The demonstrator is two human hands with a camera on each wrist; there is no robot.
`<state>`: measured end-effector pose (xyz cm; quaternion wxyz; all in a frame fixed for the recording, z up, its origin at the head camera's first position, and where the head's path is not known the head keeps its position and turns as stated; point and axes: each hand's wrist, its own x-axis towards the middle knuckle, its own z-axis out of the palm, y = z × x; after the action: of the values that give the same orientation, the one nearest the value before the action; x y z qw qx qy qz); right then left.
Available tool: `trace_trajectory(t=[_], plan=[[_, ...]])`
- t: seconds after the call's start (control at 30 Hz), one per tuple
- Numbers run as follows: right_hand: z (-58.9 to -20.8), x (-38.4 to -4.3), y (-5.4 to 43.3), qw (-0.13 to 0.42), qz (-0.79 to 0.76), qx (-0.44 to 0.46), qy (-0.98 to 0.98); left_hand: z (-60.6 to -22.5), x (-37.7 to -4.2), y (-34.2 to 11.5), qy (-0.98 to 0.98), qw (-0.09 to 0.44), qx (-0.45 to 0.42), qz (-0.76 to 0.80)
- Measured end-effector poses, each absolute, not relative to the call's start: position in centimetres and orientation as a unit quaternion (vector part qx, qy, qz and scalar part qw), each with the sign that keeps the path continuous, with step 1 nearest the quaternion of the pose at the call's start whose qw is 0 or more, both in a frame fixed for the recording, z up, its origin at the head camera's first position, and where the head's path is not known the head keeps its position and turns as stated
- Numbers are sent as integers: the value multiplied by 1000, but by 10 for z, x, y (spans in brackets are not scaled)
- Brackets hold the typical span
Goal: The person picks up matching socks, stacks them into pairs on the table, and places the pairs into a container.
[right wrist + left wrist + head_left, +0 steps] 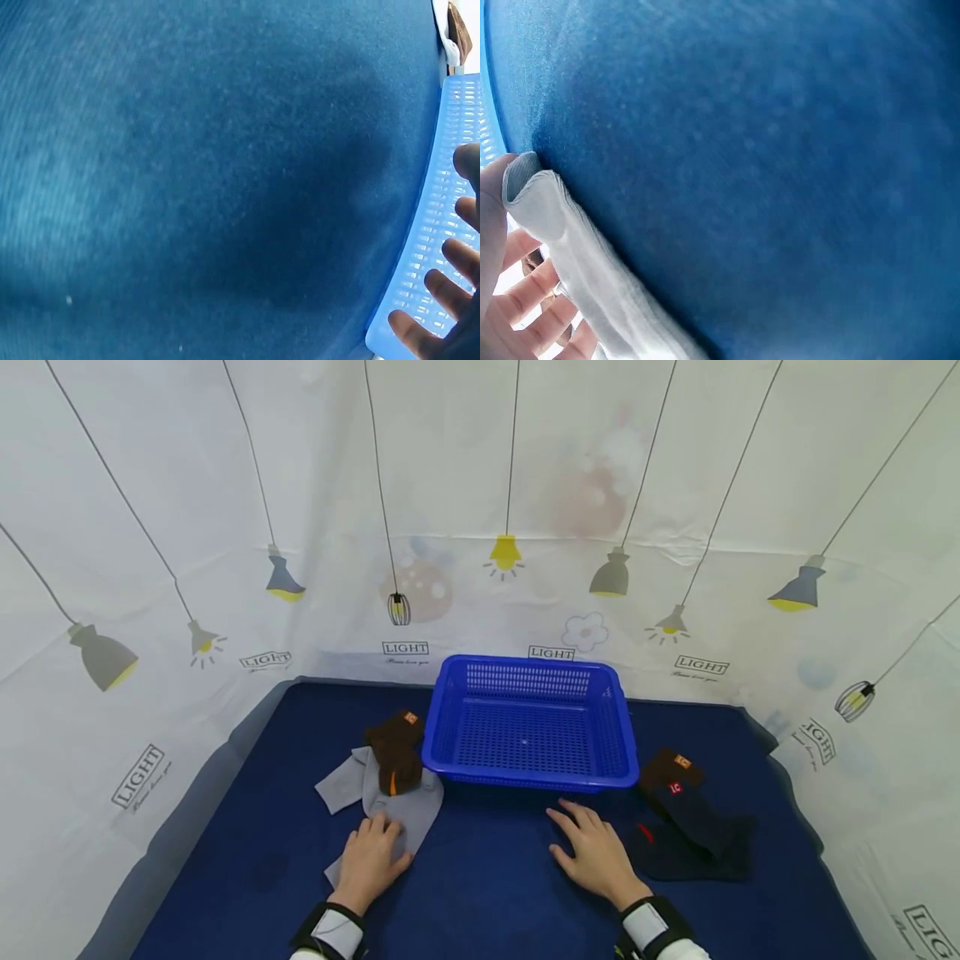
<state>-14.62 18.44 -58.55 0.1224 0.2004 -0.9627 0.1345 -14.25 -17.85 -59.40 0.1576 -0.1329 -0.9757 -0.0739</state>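
My left hand (369,862) lies over a pair of light grey socks (408,814), fingers spread and relaxed. In the left wrist view a grey sock (604,262) runs beside the thumb and fingers, its cuff at the thumb. On top of the grey pair sits a brown sock (396,752) with an orange label and stripe. My right hand (596,856) hovers near the basket's front, its fingers apart and holding nothing. To its right lie dark navy socks (701,827) with red marks, partly covering another brown sock (671,768).
A blue plastic basket (525,777) with perforated walls stands at the middle back, nothing in it. The dark blue cloth (480,893) covers the table. A white curtain (465,460) printed with lamps hangs around the back and sides.
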Motion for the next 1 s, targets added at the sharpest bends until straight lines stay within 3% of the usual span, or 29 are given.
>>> trace_trajectory(t=[0.43, 1.0], plan=[[-586, -145, 180, 114, 151, 190, -963, -598, -146, -177, -968, 177, -159, -73], [-584, -148, 187, 116, 145, 182, -966, -559, -151, -171, -951, 234, -179, -94]])
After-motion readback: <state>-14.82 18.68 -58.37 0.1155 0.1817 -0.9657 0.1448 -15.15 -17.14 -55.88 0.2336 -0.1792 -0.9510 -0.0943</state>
